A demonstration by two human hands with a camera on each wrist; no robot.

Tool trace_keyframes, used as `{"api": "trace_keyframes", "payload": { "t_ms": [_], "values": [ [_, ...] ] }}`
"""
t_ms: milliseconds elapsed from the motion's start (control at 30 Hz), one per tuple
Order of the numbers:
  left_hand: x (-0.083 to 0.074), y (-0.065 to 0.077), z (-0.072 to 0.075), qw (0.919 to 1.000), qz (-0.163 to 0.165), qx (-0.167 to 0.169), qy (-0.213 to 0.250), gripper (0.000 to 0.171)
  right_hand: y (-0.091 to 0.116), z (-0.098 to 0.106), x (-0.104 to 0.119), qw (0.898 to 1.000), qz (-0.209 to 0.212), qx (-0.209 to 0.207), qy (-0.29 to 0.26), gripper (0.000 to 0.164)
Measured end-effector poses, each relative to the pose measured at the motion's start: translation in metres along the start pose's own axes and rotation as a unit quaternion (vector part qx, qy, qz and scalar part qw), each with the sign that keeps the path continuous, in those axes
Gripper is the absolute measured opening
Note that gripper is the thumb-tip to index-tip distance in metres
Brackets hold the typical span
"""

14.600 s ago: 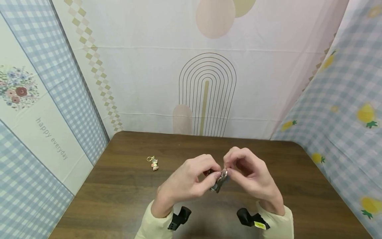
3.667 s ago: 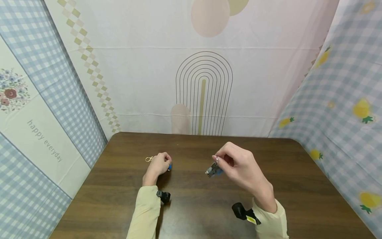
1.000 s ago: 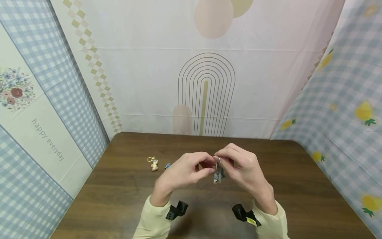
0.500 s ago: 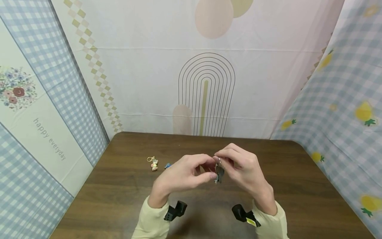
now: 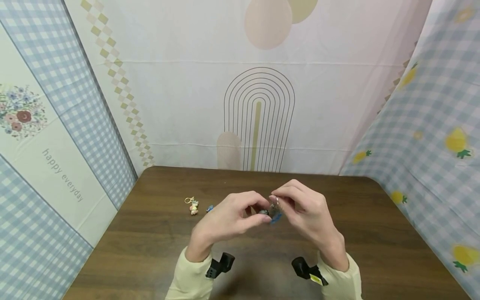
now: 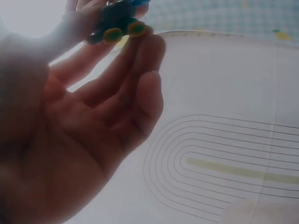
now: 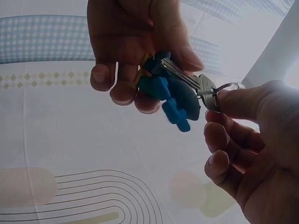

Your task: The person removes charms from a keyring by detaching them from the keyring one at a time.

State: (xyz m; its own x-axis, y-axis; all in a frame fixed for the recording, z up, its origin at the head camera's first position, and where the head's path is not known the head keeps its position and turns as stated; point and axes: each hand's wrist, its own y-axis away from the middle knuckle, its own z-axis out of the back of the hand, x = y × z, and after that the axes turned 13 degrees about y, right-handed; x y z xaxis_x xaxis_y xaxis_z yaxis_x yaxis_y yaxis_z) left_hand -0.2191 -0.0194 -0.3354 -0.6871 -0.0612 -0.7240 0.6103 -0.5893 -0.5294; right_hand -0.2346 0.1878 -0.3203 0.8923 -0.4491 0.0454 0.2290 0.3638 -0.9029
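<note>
In the head view my left hand (image 5: 232, 214) and right hand (image 5: 307, 214) meet above the table. Between them is a small bunch on a metal key ring (image 7: 230, 86). The right thumb and fingers pinch that ring, with a silver key (image 7: 205, 88) on it pointing toward the left hand. My left thumb and fingers pinch a dark teal figurine charm (image 6: 117, 17) with yellow-and-green round feet. A bright blue charm piece (image 7: 173, 109) hangs beside the key. In the left wrist view the upper part of the figurine is cut off.
On the brown wooden table (image 5: 157, 250), to the left, lies a pale figurine keychain (image 5: 193, 207) with a gold ring. A small blue charm (image 5: 209, 208) lies right of it, partly behind the left hand. A patterned cloth wall (image 5: 187, 104) stands behind.
A blue charm now lies beside the pale keychain, where the left hand was earlier. The left hand has come back to the bunch; its figurine has tipped leftward and the blue piece shows.
</note>
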Motion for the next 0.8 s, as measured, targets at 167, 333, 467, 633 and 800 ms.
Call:
{"api": "trace_keyframes", "payload": {
  "t_ms": [167, 333, 467, 633, 800],
  "values": [
    [-0.001, 0.001, 0.002, 0.9999, -0.009, -0.013, -0.006, 0.01, -0.001, 0.001, 0.0, 1.0, 0.011, -0.015, -0.014, 0.01],
    [-0.005, 0.003, 0.005, 0.9989, -0.033, -0.02, -0.026, 0.008, -0.001, 0.002, 0.001, 0.999, 0.029, -0.025, -0.033, 0.003],
    [-0.008, 0.003, 0.004, 0.9965, -0.068, -0.03, -0.04, 0.009, -0.002, 0.002, 0.002, 0.998, 0.039, -0.025, -0.041, 0.0],
    [-0.011, 0.001, 0.002, 0.9915, -0.098, -0.059, -0.062, 0.009, -0.004, 0.001, 0.004, 0.997, 0.055, -0.03, -0.049, 0.007],
    [-0.012, 0.0, 0.001, 0.987, -0.119, -0.065, -0.086, 0.011, -0.005, 0.001, 0.006, 0.997, 0.059, -0.033, -0.048, 0.013]
  ]
}}
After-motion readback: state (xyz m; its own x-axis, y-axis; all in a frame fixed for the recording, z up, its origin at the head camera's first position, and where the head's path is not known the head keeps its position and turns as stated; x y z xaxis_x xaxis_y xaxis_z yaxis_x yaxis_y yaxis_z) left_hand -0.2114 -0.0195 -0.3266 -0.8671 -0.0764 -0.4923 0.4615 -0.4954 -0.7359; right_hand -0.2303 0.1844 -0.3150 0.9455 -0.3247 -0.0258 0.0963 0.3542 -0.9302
